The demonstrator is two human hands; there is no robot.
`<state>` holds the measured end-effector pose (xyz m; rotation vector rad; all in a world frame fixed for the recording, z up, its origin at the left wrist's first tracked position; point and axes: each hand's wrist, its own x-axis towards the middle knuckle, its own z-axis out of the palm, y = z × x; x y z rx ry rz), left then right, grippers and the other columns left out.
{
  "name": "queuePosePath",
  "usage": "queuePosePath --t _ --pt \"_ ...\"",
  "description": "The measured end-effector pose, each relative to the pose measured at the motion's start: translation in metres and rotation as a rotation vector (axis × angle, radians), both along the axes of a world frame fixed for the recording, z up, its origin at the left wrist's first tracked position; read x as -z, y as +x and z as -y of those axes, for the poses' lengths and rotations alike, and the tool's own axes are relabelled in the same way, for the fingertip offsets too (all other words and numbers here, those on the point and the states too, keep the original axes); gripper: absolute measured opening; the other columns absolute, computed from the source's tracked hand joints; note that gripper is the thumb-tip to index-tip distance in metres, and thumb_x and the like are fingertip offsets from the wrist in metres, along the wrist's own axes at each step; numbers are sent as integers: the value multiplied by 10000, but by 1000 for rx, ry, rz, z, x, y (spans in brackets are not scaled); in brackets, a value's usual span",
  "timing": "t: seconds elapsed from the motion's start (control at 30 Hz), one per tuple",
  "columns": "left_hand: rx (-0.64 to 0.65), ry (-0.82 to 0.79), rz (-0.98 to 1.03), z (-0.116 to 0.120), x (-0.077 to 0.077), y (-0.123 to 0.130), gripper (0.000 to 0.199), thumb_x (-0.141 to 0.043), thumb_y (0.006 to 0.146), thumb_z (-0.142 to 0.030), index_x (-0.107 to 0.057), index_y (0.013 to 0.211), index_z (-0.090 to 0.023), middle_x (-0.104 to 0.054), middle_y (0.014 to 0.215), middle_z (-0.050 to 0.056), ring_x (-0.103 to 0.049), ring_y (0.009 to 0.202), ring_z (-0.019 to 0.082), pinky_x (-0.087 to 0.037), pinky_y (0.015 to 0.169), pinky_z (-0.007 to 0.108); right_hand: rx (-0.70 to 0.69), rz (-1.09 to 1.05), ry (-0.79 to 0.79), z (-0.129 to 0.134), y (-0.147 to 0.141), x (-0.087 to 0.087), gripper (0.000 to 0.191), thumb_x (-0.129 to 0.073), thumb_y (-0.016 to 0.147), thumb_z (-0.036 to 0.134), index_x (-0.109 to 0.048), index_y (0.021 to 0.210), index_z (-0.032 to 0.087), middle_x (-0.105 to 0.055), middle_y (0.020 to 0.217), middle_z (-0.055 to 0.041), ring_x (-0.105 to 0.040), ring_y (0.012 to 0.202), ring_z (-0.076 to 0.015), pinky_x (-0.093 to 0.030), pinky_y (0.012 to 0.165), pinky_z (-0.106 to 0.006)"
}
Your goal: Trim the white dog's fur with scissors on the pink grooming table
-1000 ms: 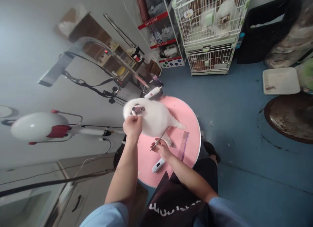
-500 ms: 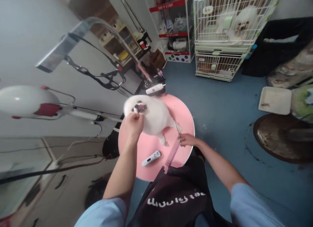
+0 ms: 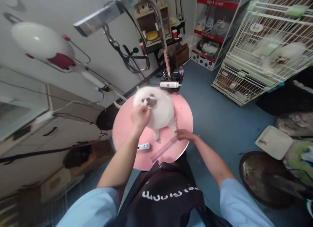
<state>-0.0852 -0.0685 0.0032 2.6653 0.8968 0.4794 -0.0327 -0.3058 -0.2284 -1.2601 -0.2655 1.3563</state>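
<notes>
A fluffy white dog point(image 3: 161, 111) with its mouth open is on a round pink table point(image 3: 182, 109). My left hand point(image 3: 141, 116) is closed at the dog's chin, its fingers pressed into the fur. My right hand point(image 3: 184, 135) grips the handles of the scissors point(image 3: 176, 126), whose blades point up beside the dog's leg. A purple comb point(image 3: 163, 150) lies on the table just left of my right hand. The white clipper point(image 3: 143, 146) rests at the front left, partly covered by my left forearm.
Behind the dog, a white bottle point(image 3: 170, 85) lies on a black holder by the metal grooming arm point(image 3: 163, 34). Straps hang from that arm. A white dryer point(image 3: 44, 41) is at the left. A cage point(image 3: 246, 54) with another white dog stands at the right.
The view has turned, so the surroundings appear shifted. The dog's head is more upright and faces me more. My left hand stays at its chin; my right hand still holds the scissors.
</notes>
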Motion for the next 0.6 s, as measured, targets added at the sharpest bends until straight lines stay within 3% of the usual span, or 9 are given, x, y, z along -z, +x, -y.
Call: queuePosePath --t 0.6 --pt "-66 13 9 8 9 -4 134 -575 781 -281 -605 679 -200 -637 796 27 -576 753 175 -348 620 285 -51 -14 -56 3 2 2 468 -823 579 244 -625 1000 194 -676 783 10 -644 706 -126 -494 628 -231"
